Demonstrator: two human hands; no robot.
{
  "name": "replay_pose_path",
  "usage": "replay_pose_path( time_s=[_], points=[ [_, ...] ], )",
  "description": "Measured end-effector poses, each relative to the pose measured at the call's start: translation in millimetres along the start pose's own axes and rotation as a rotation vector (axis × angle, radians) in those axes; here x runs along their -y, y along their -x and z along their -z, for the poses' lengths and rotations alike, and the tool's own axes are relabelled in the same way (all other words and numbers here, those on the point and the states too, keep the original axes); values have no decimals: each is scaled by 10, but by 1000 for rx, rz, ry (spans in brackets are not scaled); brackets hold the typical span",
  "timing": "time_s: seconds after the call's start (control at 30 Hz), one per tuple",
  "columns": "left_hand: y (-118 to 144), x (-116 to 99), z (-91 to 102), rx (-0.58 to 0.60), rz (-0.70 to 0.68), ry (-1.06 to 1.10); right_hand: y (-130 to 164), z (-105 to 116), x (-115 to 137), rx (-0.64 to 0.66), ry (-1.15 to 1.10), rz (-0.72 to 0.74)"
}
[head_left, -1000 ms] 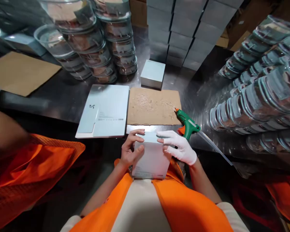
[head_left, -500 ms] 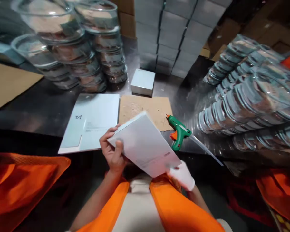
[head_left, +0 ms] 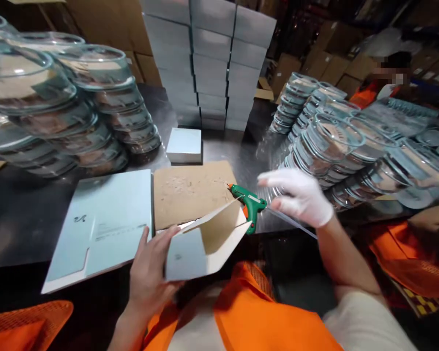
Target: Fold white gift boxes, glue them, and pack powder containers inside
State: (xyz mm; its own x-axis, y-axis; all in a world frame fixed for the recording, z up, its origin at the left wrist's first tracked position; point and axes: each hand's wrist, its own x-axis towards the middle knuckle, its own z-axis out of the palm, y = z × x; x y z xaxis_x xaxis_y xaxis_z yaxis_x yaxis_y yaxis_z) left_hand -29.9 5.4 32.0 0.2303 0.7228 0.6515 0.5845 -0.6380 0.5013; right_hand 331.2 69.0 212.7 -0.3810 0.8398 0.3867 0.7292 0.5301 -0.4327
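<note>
Two hands work over the near edge of a dark metal table. The bare left hand grips a pale, half-folded carton by its left side, thumb on the outer face and fingers wrapped behind it; the carton tilts with its open end up, showing a brown inside, and hangs just over the table edge in front of the person's orange vest. The right hand, in a white glove, hovers with its fingers spread and holding nothing, just right of a green glue gun that lies on the table with its orange nozzle resting at the corner of a brown cardboard mat. A clear glue stick juts from the gun's rear and passes under the gloved hand; whether the hand touches it is hard to tell through the blur. Left of the mat lies a flat, unfolded pale carton sheet; behind the mat sits one closed small box. Stacks of clear glass lids stand on both sides, and a wall of pale boxes rises at the back.
</note>
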Motion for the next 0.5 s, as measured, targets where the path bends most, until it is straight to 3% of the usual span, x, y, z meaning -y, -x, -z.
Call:
replay_pose_path(
  time_s=[0.07,0.1,0.17,0.2,0.23,0.3,0.5],
  points=[
    [147,28,-12,-131,121,-62,-257,603,-371,-327,425,-262],
    [207,33,-25,-179,181,-88,-398,897,-575,-364,621,-442],
    [287,28,-66,-224,237,-102,-668,1372,-965,-128,733,-777],
    [311,21,-93,-225,233,-89,-783,1531,-1133,16,680,-890],
    [329,14,-123,-218,220,-74,-878,1636,-1274,80,634,-937],
    [359,5,-184,-211,212,-54,-1006,1711,-1480,110,485,-964],
    [496,46,-299,-237,319,9,-1089,1481,-1752,-139,309,-882]
  ],
)
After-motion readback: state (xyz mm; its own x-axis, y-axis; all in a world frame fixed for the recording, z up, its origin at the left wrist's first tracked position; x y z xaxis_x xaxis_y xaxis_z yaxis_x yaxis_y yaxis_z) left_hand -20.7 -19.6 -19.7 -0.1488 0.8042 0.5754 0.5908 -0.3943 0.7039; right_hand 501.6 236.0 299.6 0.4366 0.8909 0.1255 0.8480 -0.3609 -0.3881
